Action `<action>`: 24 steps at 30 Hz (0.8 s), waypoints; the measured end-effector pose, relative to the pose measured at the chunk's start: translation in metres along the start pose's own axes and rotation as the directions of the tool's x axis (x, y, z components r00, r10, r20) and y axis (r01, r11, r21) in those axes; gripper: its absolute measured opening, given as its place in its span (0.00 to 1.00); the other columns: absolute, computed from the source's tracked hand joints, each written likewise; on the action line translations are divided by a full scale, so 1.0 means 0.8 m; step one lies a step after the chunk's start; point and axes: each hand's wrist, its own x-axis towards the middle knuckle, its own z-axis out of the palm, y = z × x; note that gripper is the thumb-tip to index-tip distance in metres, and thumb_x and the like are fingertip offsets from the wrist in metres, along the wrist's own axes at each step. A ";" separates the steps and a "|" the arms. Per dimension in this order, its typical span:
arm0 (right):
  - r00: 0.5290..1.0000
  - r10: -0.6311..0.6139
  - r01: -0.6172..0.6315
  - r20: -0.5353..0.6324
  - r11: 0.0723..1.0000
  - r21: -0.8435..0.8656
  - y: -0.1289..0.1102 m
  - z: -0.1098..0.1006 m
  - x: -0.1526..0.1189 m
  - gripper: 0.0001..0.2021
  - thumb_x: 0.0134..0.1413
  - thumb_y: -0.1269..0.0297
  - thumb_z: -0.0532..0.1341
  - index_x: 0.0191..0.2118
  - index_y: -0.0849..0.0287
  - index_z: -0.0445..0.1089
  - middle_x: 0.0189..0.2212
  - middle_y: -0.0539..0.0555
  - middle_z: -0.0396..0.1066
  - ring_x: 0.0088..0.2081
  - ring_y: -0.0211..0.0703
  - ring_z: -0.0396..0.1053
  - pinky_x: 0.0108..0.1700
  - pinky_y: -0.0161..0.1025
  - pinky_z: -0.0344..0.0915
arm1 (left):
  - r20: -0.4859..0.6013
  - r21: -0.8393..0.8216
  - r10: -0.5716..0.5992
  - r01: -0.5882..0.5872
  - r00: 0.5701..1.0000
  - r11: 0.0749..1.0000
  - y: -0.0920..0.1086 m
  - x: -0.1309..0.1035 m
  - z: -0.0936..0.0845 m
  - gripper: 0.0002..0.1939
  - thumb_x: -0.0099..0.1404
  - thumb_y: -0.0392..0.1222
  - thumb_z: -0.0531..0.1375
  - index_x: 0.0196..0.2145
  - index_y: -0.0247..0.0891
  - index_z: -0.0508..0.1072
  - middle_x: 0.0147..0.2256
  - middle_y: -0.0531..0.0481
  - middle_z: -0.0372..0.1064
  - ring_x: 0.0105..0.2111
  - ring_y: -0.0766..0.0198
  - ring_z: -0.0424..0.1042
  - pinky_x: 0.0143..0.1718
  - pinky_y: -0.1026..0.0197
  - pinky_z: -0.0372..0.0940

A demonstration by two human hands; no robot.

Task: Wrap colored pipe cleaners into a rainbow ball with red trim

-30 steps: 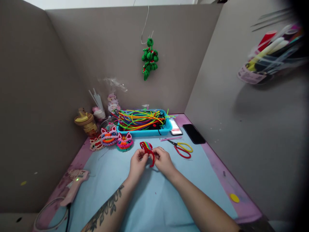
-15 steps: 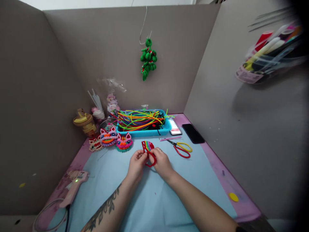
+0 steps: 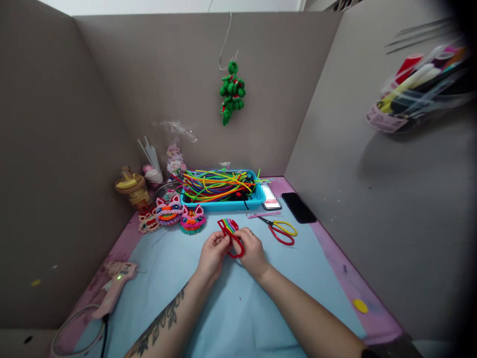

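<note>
Both hands meet over the middle of the blue-covered table (image 3: 238,308). My left hand (image 3: 213,251) pinches the left side of a red craft piece (image 3: 236,247) that has a looped red outline and rainbow stripes at its top. On its right side, my right hand (image 3: 253,249) grips the same piece, with fingers curled round it. The striped part shows above the fingertips, and the red loop hangs between the hands. Scissors (image 3: 282,232) with one yellow and one red handle lie to the right, beside a pink stem (image 3: 264,215).
Behind the hands stands a blue tray (image 3: 223,205) of coloured stems. Fuzzy animal-face pieces (image 3: 193,219) sit left of centre. A pink glue gun (image 3: 116,291) with a cord lies at the left edge, a black phone (image 3: 298,207) at the right. Grey panels (image 3: 179,64) surround the table.
The view has shifted slightly. The red loop is turned a little between my fingers, and both hands keep their hold on the piece.
</note>
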 end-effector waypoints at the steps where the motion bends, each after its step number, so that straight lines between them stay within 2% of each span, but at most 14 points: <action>1: 1.000 0.000 0.000 -0.002 1.000 0.010 0.000 0.000 0.000 0.05 0.57 0.69 0.55 0.36 0.57 0.68 0.30 0.55 0.68 0.33 0.44 0.68 0.36 0.39 0.66 | -0.011 0.012 0.014 -0.014 1.000 1.000 0.000 0.000 0.001 0.19 0.44 0.42 0.72 0.29 0.36 0.68 0.23 0.56 0.69 0.24 0.70 0.69 0.30 0.66 0.63; 8: 0.999 0.038 -0.039 0.018 0.998 0.044 -0.004 0.000 0.001 0.06 0.57 0.70 0.55 0.32 0.56 0.67 0.28 0.53 0.68 0.32 0.43 0.67 0.35 0.38 0.64 | -0.027 0.185 0.154 -0.147 0.988 0.972 0.000 0.003 -0.001 0.16 0.46 0.43 0.69 0.29 0.36 0.67 0.23 0.55 0.70 0.23 0.69 0.68 0.27 0.67 0.61; 12: 0.999 0.042 -0.042 0.021 0.999 0.008 -0.005 0.001 0.002 0.06 0.57 0.71 0.55 0.32 0.56 0.67 0.28 0.53 0.68 0.33 0.43 0.67 0.36 0.38 0.64 | -0.035 0.306 0.248 -0.226 0.968 0.925 0.000 0.004 -0.002 0.13 0.48 0.41 0.67 0.29 0.36 0.67 0.25 0.54 0.70 0.25 0.68 0.69 0.29 0.67 0.62; 15: 0.999 0.034 -0.033 0.031 0.999 -0.040 -0.003 0.002 0.002 0.07 0.57 0.71 0.54 0.31 0.57 0.66 0.28 0.53 0.68 0.33 0.43 0.67 0.36 0.38 0.63 | -0.033 0.345 0.271 -0.244 0.962 0.907 0.000 0.003 -0.002 0.12 0.49 0.41 0.66 0.28 0.36 0.68 0.24 0.54 0.70 0.25 0.68 0.68 0.28 0.66 0.62; 18: 0.999 0.011 -0.007 0.048 0.996 -0.093 -0.001 0.003 0.002 0.07 0.59 0.71 0.52 0.32 0.57 0.66 0.28 0.54 0.67 0.32 0.44 0.66 0.36 0.38 0.63 | -0.046 0.287 0.231 -0.209 0.972 0.935 0.000 0.003 -0.003 0.14 0.48 0.43 0.67 0.28 0.36 0.68 0.24 0.54 0.70 0.25 0.68 0.69 0.28 0.67 0.62; 24: 0.997 -0.057 0.064 0.044 0.986 -0.154 0.002 0.004 0.000 0.07 0.60 0.72 0.51 0.33 0.57 0.65 0.28 0.54 0.67 0.32 0.44 0.66 0.36 0.38 0.63 | -0.039 0.074 0.056 -0.053 0.998 0.996 0.002 0.001 0.001 0.18 0.43 0.42 0.71 0.28 0.34 0.68 0.20 0.57 0.67 0.20 0.73 0.64 0.24 0.69 0.58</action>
